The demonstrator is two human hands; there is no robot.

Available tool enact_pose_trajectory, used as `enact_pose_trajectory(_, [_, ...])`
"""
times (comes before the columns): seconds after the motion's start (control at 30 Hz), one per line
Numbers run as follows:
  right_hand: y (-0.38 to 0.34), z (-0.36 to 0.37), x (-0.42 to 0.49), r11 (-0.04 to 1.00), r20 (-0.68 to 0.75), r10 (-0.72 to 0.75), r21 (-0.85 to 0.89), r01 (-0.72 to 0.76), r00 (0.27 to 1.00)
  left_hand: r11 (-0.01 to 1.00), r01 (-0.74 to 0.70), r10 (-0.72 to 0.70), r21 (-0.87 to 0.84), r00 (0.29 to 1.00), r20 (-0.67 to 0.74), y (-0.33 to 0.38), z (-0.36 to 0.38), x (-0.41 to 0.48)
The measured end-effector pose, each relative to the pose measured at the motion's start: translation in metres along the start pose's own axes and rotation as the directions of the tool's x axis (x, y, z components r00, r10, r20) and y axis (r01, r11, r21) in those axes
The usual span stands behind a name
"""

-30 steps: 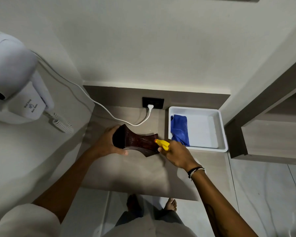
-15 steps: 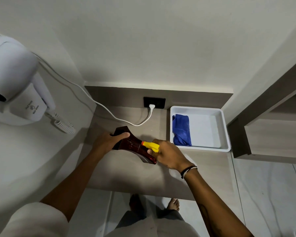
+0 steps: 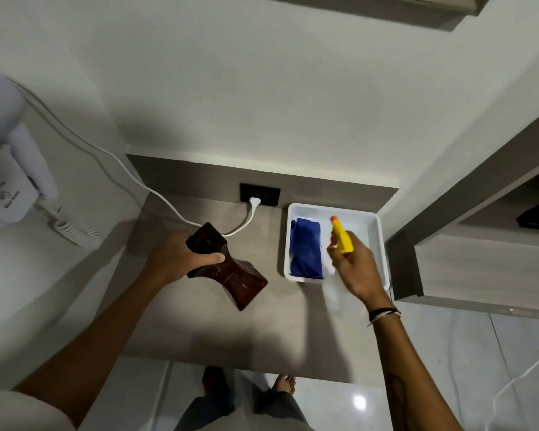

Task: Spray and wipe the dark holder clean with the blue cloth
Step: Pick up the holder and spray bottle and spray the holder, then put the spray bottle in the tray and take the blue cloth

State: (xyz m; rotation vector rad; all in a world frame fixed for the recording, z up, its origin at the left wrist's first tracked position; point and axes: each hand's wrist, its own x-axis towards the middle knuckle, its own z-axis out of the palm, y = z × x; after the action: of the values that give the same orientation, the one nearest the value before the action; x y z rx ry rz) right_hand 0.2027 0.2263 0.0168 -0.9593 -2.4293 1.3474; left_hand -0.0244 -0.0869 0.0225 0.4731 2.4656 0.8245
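The dark holder (image 3: 237, 276) is a glossy brown-red block with a pinched waist, tilted above the counter. My left hand (image 3: 176, 256) grips its upper end, thumb across the waist. My right hand (image 3: 355, 269) holds a spray bottle (image 3: 341, 234) with a yellow head and orange tip, its clear body blurred below the hand, over the front of the white tray (image 3: 374, 222). The blue cloth (image 3: 305, 247) lies folded in the left half of that tray. About a hand's width separates the bottle from the holder.
The grey counter (image 3: 218, 331) ends at a front edge near my feet. A white cable (image 3: 156, 194) runs from the wall-mounted hair dryer (image 3: 10, 181) to the black socket (image 3: 260, 194). A wooden cabinet (image 3: 479, 269) stands to the right.
My right hand has swung the spray bottle away from the holder, rightward over the tray. The holder has turned in my left hand, its lower end now pointing toward me.
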Motion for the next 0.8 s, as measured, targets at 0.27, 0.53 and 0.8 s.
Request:
enact_pose_trajectory(0.27, [0.030, -0.022, 0.060, 0.991, -0.298, 0.061, 0.129, -0.023, 0.953, 0.861, -0.340, 0.288, 0.378, 0.939, 0.189, 0.036, 0.005, 0.002])
enact_pose_trajectory(0.53, [0.053, -0.003, 0.062, 0.991, -0.308, 0.102, 0.111, -0.071, 0.946, 0.815, -0.381, 0.324, 0.436, 0.924, 0.202, 0.036, 0.018, 0.004])
enact_pose_trajectory(0.8, [0.050, 0.016, 0.036, 0.989, -0.522, -0.129, -0.131, 0.069, 0.843, 0.799, -0.426, 0.379, 0.424, 0.904, 0.195, 0.032, 0.020, 0.006])
